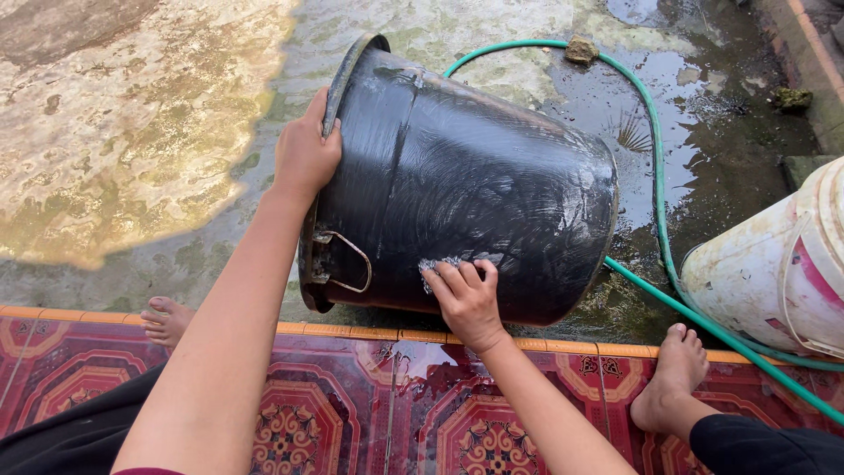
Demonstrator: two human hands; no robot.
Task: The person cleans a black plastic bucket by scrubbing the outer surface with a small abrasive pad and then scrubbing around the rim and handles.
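Note:
A large black plastic bucket lies on its side on wet concrete, its open rim facing left and its soapy wall streaked with suds. My left hand grips the rim at the upper left. My right hand presses a grey scouring pad against the lower wall of the bucket. A metal handle loop hangs at the rim near the bottom.
A green hose curves behind the bucket and runs off to the lower right. A white and pink bucket lies at the right edge. My bare feet rest on a red patterned tiled step. Puddles cover the concrete.

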